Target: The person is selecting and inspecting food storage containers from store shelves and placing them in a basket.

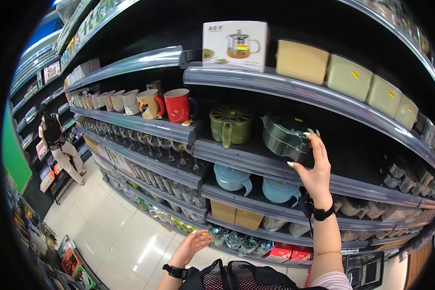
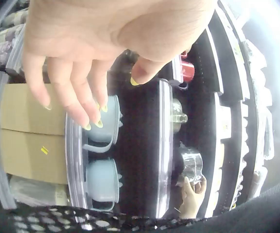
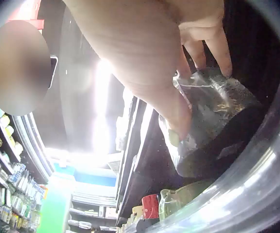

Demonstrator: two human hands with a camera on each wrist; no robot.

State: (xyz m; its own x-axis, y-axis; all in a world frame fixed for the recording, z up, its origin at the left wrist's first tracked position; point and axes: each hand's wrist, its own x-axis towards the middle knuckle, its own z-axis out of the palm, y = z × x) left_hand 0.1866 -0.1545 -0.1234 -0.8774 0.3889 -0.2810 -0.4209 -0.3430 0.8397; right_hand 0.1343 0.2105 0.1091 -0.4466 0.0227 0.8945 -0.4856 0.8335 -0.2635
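A dark green pot (image 1: 282, 135) in clear plastic wrap sits on the middle shelf. My right hand (image 1: 318, 169) is at its right side, fingertips on top and thumb lower at the front; in the right wrist view the fingers and thumb (image 3: 181, 114) grip the wrapped pot (image 3: 213, 121). Left of it stands an olive green lidded pot (image 1: 231, 126) with a handle. My left hand (image 1: 192, 247) hangs low before the shelves, its fingers loosely bent and holding nothing; the left wrist view shows this hand (image 2: 96, 53) in front of light blue pots (image 2: 102, 179).
Mugs, among them a red one (image 1: 178, 105), and stemmed glasses line the shelves at left. A teapot box (image 1: 234, 46) and yellowish-green boxes (image 1: 349, 73) stand on the shelf above. Blue pots (image 1: 233, 178) are below. A person (image 1: 58, 140) stands in the aisle at far left.
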